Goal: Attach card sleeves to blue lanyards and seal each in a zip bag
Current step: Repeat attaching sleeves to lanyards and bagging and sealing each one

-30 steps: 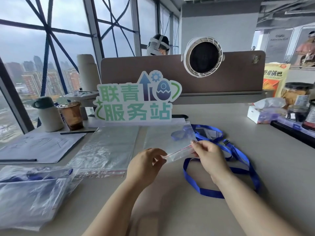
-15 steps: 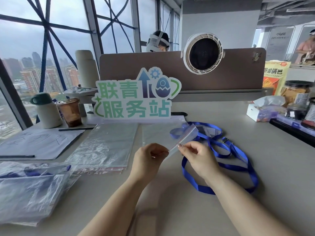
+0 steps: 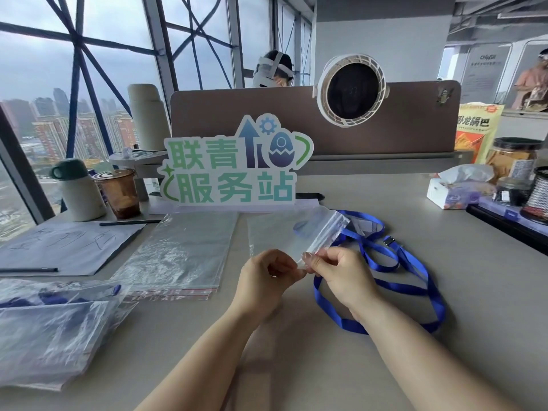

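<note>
A clear zip bag [image 3: 284, 232] is held up over the middle of the desk, its zip edge running up to the right. My left hand [image 3: 267, 280] and my right hand [image 3: 341, 274] both pinch that bag's near corner, fingertips almost meeting. A blue lanyard [image 3: 415, 289] lies looped on the desk to the right, behind and under my right hand, with a clear card sleeve [image 3: 360, 225] at its far end, partly hidden by the bag.
A stack of empty zip bags [image 3: 178, 256] lies left of centre. Filled bags with blue lanyards [image 3: 53, 327] are piled at the near left. A green sign [image 3: 234, 167], cup [image 3: 120, 191], mug [image 3: 78, 191], paper sheet [image 3: 68, 244] and tissue box [image 3: 453, 191] ring the desk.
My hands have come closer together at the bag's corner, and the zip edge has swung from lying level between them to pointing up and right.
</note>
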Demonstrator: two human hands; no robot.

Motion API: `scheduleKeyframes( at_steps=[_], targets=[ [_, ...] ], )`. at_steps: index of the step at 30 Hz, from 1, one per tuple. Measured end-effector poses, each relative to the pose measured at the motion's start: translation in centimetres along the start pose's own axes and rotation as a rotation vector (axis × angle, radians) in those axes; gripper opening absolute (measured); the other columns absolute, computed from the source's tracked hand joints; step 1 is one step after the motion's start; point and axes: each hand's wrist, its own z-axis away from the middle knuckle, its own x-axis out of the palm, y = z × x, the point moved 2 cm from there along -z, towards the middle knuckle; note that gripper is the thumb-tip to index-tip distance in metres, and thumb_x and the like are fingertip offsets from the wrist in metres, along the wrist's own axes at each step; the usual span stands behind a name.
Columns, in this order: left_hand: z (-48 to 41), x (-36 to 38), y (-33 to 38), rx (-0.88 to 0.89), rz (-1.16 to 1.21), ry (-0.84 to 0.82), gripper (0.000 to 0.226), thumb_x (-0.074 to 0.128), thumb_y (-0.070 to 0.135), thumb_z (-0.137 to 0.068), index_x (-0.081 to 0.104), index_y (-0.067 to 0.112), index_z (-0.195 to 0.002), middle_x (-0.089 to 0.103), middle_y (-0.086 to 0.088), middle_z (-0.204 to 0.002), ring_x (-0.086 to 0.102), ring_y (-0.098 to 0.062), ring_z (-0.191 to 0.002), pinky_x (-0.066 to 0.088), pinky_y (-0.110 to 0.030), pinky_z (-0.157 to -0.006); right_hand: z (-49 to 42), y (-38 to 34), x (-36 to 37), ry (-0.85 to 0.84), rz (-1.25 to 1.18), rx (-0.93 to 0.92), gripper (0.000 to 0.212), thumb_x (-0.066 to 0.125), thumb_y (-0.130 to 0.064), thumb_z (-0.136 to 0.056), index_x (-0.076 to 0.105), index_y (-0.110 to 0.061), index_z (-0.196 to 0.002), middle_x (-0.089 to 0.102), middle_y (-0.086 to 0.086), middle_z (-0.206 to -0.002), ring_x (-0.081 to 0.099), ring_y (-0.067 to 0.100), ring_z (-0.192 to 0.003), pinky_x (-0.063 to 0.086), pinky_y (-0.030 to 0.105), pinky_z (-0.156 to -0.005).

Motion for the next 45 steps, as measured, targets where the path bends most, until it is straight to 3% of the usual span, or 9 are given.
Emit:
scheduleKeyframes(
  at_steps=[3,10,14,21,24,30,35,40,45],
  targets=[
    [0.2,0.0,0.3,-0.087,0.093,-0.081,0.015,0.072,0.024,-0.081,0.066,0.016,-0.071,0.05,0.009,-0.053,0.039,-0.008,-0.052,0.033,-0.015,-0.049,-0.1,0.1,-0.1,0.024,0.001,-0.017,0.027,0.069,-0.031,-0.082,0.068,-0.005,-0.074,0.067,0.001,-0.066,0.058,0.009,-0.064,0.043,0.009,-0.058],
    [0.7,-0.4,1.4,-0.347,0.499,-0.177,0.01,0.06,0.01,-0.09,0.056,0.007,-0.081,0.053,-0.001,-0.058,0.041,-0.004,-0.033,0.03,-0.013,-0.033,-0.2,0.0,0.0,-0.032,-0.015,-0.089,0.022,0.068,-0.029,-0.082,0.064,-0.009,-0.074,0.059,-0.01,-0.057,0.049,-0.002,-0.053,0.04,0.008,-0.056],
    [0.7,-0.2,1.0,-0.212,0.233,-0.136,0.009,0.064,0.019,-0.088,0.064,0.013,-0.082,0.066,-0.002,-0.073,0.057,-0.005,-0.059,0.042,-0.015,-0.052,-0.2,0.3,0.2,-0.074,0.096,-0.152,0.015,0.063,-0.022,-0.089,0.061,-0.013,-0.077,0.056,-0.009,-0.061,0.047,-0.001,-0.056,0.039,0.01,-0.056],
    [0.7,-0.4,1.6,-0.078,0.122,-0.111,0.013,0.065,0.011,-0.086,0.071,0.017,-0.076,0.065,0.011,-0.061,0.054,0.001,-0.056,0.043,-0.013,-0.057,0.0,0.4,0.4,-0.165,0.194,-0.076,0.024,0.051,-0.031,-0.094,0.058,-0.012,-0.08,0.059,0.009,-0.073,0.051,0.016,-0.066,0.045,0.027,-0.067],
    [0.5,-0.8,1.6,-0.089,0.062,-0.135,0.012,0.066,0.012,-0.084,0.073,0.018,-0.076,0.066,0.012,-0.062,0.055,0.003,-0.056,0.043,-0.012,-0.057,0.2,0.2,0.4,-0.194,0.276,-0.115,0.026,0.05,-0.029,-0.094,0.055,-0.008,-0.08,0.047,-0.002,-0.058,0.042,0.009,-0.056,0.039,0.028,-0.06],
    [0.1,-1.3,1.9,0.097,-0.262,0.034,0.011,0.068,0.011,-0.078,0.072,0.014,-0.069,0.066,0.009,-0.062,0.059,-0.002,-0.058,0.042,-0.013,-0.055,0.4,-0.5,0.5,-0.184,0.446,-0.257,0.023,0.051,-0.026,-0.093,0.053,-0.009,-0.078,0.048,-0.007,-0.06,0.041,0.008,-0.056,0.036,0.024,-0.055],
    [-1.9,-6.7,-0.4,-0.024,-0.329,0.468,0.007,0.067,0.012,-0.082,0.074,0.015,-0.081,0.072,-0.004,-0.081,0.064,-0.02,-0.076,0.043,-0.025,-0.067,-0.9,0.8,-2.3,-0.054,0.657,-0.128,0.022,0.054,-0.026,-0.088,0.047,-0.019,-0.068,0.051,-0.007,-0.062,0.051,0.019,-0.067,0.042,0.034,-0.063],
    [-2.1,-6.9,-1.0,0.009,-0.262,0.458,0.017,0.063,0.019,-0.088,0.061,0.03,-0.075,0.066,-0.001,-0.085,0.063,-0.007,-0.058,0.039,-0.01,-0.055,-1.7,1.2,-3.1,0.063,0.657,-0.116,0.023,0.054,-0.027,-0.088,0.049,-0.017,-0.068,0.05,-0.006,-0.058,0.046,0.015,-0.058,0.038,0.031,-0.055],
    [-2.1,-6.7,-0.8,0.049,-0.161,0.47,0.01,0.06,0.024,-0.09,0.06,0.031,-0.084,0.067,-0.001,-0.088,0.062,0.003,-0.057,0.042,-0.021,-0.053,-1.5,1.4,-2.6,0.004,0.583,-0.15,0.024,0.055,-0.038,-0.091,0.053,-0.023,-0.072,0.054,-0.009,-0.061,0.051,0.012,-0.061,0.042,0.03,-0.059]
  ],
)
